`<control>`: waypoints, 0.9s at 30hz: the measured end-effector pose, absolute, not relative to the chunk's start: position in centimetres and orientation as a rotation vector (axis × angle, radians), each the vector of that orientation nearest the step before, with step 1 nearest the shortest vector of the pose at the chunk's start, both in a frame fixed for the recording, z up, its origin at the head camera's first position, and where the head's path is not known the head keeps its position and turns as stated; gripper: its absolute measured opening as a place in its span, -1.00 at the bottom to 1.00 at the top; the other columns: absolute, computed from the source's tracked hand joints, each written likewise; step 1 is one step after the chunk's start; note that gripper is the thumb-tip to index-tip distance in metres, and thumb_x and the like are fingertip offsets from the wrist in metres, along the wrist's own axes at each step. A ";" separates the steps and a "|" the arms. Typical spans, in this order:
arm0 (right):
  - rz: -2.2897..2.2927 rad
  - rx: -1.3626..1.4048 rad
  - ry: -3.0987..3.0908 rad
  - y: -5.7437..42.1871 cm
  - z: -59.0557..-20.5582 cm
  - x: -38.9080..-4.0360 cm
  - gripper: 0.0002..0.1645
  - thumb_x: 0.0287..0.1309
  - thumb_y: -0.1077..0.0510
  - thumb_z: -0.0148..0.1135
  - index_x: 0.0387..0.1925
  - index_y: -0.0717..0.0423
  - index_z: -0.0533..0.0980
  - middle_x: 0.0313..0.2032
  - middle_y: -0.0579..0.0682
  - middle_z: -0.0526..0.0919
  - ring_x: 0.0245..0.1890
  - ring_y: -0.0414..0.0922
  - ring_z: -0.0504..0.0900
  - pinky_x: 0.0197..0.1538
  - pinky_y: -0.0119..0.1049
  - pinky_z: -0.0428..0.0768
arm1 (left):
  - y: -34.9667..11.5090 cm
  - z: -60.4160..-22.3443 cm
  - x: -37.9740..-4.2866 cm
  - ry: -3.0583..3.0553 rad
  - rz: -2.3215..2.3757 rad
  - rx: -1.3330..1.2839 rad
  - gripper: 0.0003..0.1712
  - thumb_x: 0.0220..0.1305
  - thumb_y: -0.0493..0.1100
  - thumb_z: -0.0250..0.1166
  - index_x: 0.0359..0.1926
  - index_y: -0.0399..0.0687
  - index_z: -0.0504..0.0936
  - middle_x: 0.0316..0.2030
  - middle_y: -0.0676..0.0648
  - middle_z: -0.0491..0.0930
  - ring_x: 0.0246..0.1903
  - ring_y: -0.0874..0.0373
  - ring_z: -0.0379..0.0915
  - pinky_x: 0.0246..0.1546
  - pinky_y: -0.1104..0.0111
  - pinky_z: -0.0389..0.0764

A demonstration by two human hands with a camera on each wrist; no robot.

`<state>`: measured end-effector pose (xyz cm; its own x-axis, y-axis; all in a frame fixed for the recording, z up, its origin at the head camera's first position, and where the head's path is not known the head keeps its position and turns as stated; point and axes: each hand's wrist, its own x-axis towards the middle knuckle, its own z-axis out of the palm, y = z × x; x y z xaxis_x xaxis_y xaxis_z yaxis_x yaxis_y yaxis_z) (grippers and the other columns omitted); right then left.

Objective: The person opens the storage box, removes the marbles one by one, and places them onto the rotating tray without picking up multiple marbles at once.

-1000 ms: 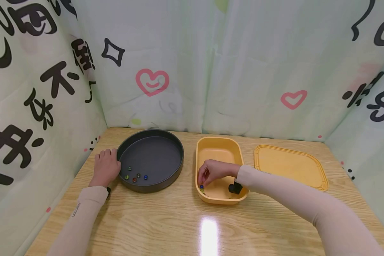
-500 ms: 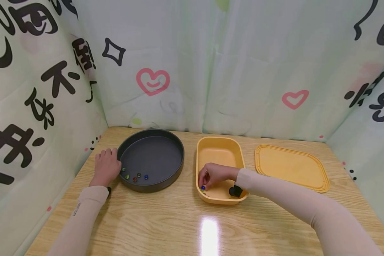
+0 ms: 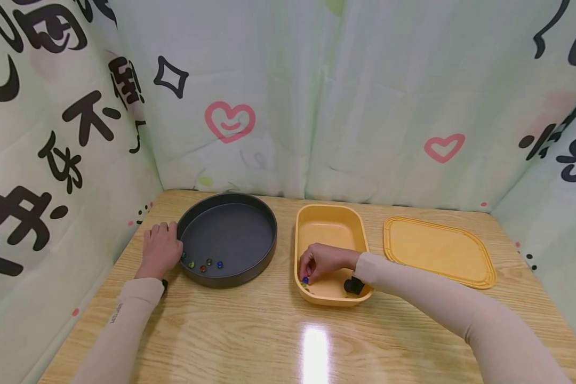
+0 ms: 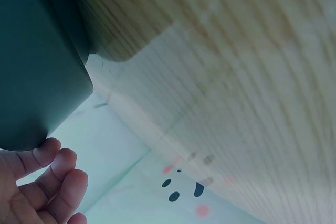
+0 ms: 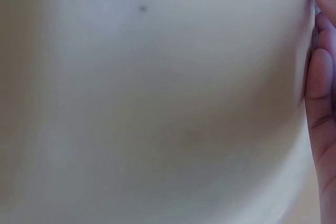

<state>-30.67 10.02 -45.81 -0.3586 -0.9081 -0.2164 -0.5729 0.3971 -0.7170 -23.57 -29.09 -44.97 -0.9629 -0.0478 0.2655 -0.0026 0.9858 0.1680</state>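
A round dark pan point(image 3: 228, 234) stands at the left of the table, with several small glass marbles point(image 3: 208, 262) near its front left wall. My left hand point(image 3: 160, 249) grips the pan's left rim; bent fingertips meet the pan's edge in the left wrist view. Inside the deep yellow box point(image 3: 333, 210), my right hand point(image 3: 325, 260) reaches down to the front left corner. Its curled fingertips pinch a blue marble point(image 3: 305, 280). Yellowish marbles point(image 3: 305, 286) lie just below, partly hidden. The right wrist view shows mostly a blurred pale surface, with fingers point(image 5: 319, 74) at its right edge.
A flat yellow lid point(image 3: 439, 249) lies to the right of the box, beneath the line of the right forearm. Printed curtains point(image 3: 269, 133) enclose the wooden table point(image 3: 230, 330) at the back and sides.
One greenish marble in the pan has rolled left to the wall beside my left hand. My right hand stays in the same corner of the box with hardly any shift.
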 end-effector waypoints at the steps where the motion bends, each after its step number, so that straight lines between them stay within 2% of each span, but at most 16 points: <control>1: -0.723 -1.257 2.056 10.0 -45.8 -30.7 -0.88 -0.11 0.31 0.41 -0.42 0.17 0.68 -0.46 0.00 0.68 -0.49 -0.43 0.48 -0.32 -0.51 0.52 | -29.1 -45.0 -23.6 -2.859 -0.245 0.035 -0.80 0.16 -0.32 -0.05 -0.22 -0.40 0.35 -0.28 -0.38 0.39 -0.27 -0.27 0.28 -0.18 -0.04 0.23; 15: -0.805 -1.259 2.072 10.7 -44.7 -31.6 -0.86 -0.11 0.26 0.42 -0.39 0.18 0.68 -0.43 0.02 0.72 -0.49 -0.40 0.49 -0.33 -0.49 0.52 | -29.2 -45.1 -23.6 -2.865 -0.254 0.033 -0.78 0.16 -0.32 -0.05 -0.19 -0.41 0.35 -0.28 -0.37 0.38 -0.27 -0.26 0.27 -0.16 -0.05 0.23; 27: -0.939 -1.230 2.113 11.1 -41.5 -32.7 -0.83 -0.07 0.29 0.38 -0.34 0.22 0.67 -0.37 0.09 0.71 -0.44 -0.34 0.54 -0.27 -0.45 0.55 | -29.2 -45.2 -23.6 -2.874 -0.285 0.048 -0.73 0.16 -0.30 -0.06 -0.15 -0.41 0.36 -0.26 -0.36 0.38 -0.25 -0.26 0.26 -0.13 -0.06 0.22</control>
<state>-32.71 11.12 -41.51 -0.4549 -0.8861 -0.0885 -0.5284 0.3486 -0.7742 -23.57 -29.25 -45.25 -0.9676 -0.0573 0.2460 -0.0078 0.9803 0.1975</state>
